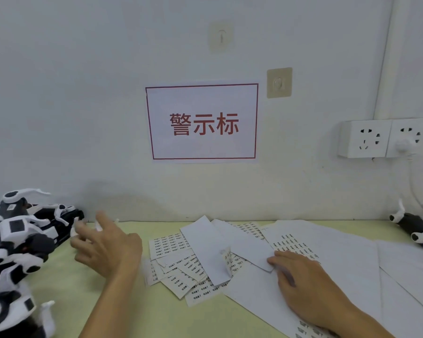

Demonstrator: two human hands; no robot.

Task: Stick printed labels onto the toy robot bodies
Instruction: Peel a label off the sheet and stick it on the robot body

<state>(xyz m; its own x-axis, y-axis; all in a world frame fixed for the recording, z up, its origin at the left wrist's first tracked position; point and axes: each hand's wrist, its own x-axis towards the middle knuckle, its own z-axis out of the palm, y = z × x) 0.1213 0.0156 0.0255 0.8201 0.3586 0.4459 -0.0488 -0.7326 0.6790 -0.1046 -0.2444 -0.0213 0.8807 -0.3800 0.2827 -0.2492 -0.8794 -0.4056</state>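
A heap of black-and-white toy robot bodies (17, 237) lies at the left edge of the pale green table (88, 289). My left hand (108, 245) hovers beside the heap with its fingers spread and holds nothing. Sheets of small printed labels (171, 245) lie scattered in the middle, mixed with blank white backing strips (205, 242). My right hand (308, 286) rests flat on the paper, its fingertips touching the corner of one white strip (252, 250). Another labelled sheet (296, 242) lies just beyond that hand.
One more toy robot body (418, 228) lies on its back at the far right by the wall. A double wall socket (383, 137) with a white plug and cable hangs above it. A red-bordered sign (202, 121) is fixed to the wall.
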